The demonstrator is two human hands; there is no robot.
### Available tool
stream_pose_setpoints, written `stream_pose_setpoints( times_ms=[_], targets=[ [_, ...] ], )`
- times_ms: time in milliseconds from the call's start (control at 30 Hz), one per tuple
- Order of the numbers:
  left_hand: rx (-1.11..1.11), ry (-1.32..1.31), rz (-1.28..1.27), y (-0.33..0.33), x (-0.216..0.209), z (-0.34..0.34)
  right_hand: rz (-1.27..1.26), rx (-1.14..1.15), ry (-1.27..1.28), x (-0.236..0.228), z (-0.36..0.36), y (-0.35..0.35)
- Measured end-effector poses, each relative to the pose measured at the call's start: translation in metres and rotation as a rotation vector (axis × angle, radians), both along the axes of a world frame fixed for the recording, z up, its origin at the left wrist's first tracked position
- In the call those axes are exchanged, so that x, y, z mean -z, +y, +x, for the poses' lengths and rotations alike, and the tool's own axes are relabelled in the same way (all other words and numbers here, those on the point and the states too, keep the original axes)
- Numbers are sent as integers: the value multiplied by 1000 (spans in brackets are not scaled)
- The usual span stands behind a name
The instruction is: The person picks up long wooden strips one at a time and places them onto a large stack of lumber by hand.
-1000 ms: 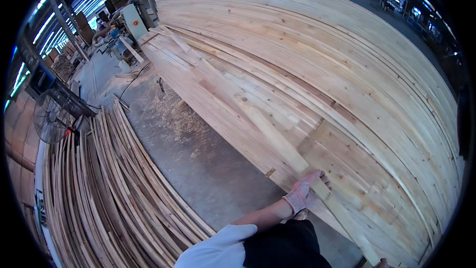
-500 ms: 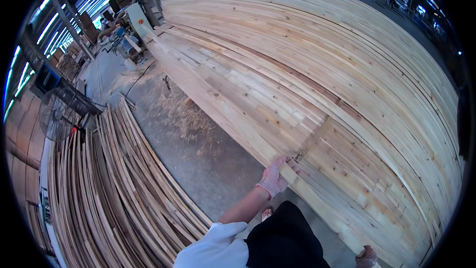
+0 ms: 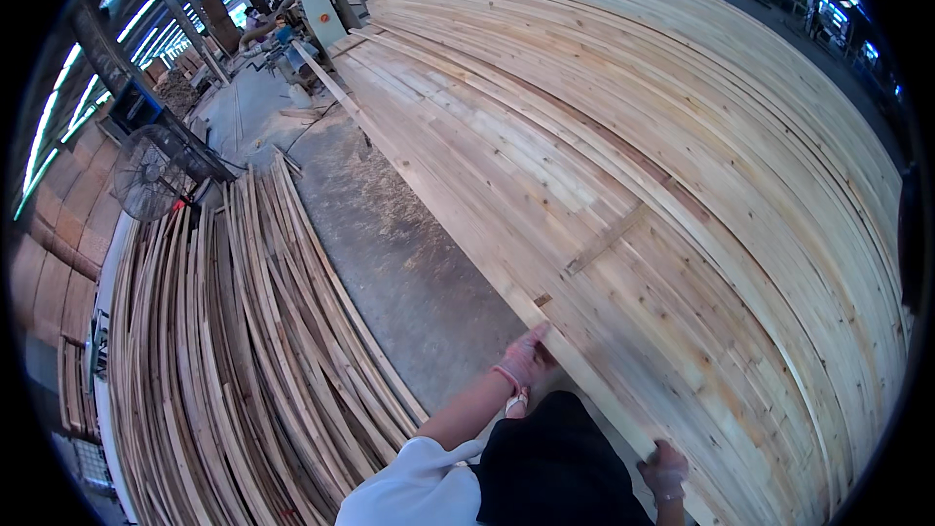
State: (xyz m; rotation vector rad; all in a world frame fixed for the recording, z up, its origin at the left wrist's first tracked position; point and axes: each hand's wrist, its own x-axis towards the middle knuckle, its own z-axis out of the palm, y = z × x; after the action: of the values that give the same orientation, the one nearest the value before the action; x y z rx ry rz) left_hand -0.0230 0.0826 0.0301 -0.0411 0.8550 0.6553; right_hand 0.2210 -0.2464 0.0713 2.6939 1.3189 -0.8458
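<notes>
A long, narrow wooden board point(image 3: 594, 382) runs along the near left edge of a large stack of pale planks point(image 3: 721, 234). Its far end juts out slightly past the stack's side. My left hand point(image 3: 526, 358), in a pinkish work glove, grips the board's outer edge, with its fingers partly hidden. Closer to me on the same board, my right hand point(image 3: 664, 470) has its fingers curled at the edge; it looks gloved too. A small dark gap point(image 3: 542, 301) shows beside the board just beyond my left hand.
On the left lies a pile of thin wooden strips point(image 3: 243, 331). Sawdust point(image 3: 390, 195) covers part of the grey floor between pile and stack. Beyond stand a floor fan point(image 3: 154, 172), a machine with a pale control panel point(image 3: 321, 18) and a person point(image 3: 255, 18).
My right hand has come up and left along the near edge. My left hand sits slightly lower and farther left. The board now lies farther out along the stack's side. The view has shifted too.
</notes>
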Motion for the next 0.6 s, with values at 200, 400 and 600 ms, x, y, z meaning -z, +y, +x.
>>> stream_pose_setpoints(
  times_ms=[200,400,600],
  targets=[
    [632,-380,-18,-142,54,40,176,-211,170,-32,-50,95],
    [128,7,-133,-107,16,27,517,-217,259,-16,6,9],
    [-165,30,80,-39,-3,1,12,-361,-149,-36,103,-215]
  ],
)
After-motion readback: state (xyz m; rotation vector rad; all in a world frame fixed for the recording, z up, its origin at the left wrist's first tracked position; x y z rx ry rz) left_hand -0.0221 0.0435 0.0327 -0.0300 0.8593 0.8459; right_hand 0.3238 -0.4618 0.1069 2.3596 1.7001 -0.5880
